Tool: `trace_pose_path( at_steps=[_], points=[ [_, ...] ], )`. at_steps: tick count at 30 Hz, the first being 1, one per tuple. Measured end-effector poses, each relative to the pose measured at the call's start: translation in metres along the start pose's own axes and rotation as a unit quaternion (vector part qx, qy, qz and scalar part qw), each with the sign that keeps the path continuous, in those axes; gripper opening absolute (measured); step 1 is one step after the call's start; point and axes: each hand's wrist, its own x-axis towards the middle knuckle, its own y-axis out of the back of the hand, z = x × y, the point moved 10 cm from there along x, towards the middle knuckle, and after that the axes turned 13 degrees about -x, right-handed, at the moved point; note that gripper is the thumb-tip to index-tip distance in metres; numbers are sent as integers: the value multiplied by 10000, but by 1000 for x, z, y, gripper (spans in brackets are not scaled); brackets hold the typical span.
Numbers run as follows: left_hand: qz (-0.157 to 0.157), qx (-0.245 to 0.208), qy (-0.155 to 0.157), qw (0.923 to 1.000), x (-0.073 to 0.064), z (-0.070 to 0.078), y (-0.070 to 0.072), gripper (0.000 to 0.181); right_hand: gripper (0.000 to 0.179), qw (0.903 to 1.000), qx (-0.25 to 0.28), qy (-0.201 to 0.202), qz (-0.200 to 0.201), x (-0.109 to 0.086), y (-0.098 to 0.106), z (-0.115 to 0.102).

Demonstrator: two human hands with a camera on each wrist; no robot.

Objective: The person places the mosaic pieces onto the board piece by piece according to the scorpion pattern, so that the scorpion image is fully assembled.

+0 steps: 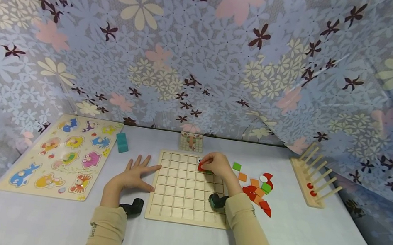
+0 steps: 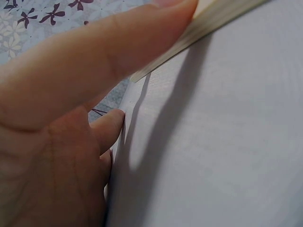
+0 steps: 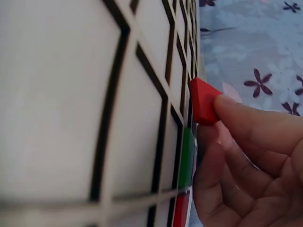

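A pale wooden grid board [image 1: 186,221] lies in front of me. At its left edge, my left hand [image 1: 133,176] spreads its fingers, with the thumb [image 2: 156,28] against the board's rim in the left wrist view. My right hand [image 1: 217,165] pinches a small red block [image 3: 203,100] between thumb and fingers over the far right part of the grid. Below that block in the right wrist view, a green piece [image 3: 186,158] and another red piece [image 3: 181,210] sit at the board's edge, partly hidden in the head view.
Loose red, green and orange pieces [image 1: 254,183] lie right of the board. A patterned card [image 1: 191,142] stands behind it. Further right is a wooden peg rack [image 1: 306,184] with red beads. On the left lie a sea-animal puzzle [image 1: 34,158] and a teal block [image 1: 122,142].
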Motion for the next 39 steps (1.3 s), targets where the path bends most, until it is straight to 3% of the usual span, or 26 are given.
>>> trace_pose_path(
  at_steps=[8,20,31,39],
  points=[
    [-12,-62,-15,10000,1,0,0,82,8,9980,-633,22,77,4,-1,-9],
    [14,42,16,10000,2,-1,1,83,6,9947,-1014,-65,171,4,-2,-12],
    [14,94,26,10000,2,-1,0,83,11,9991,-248,19,352,-9,9,-1],
    [43,70,27,10000,1,1,0,82,14,9980,125,-206,585,-21,23,18]
  ],
)
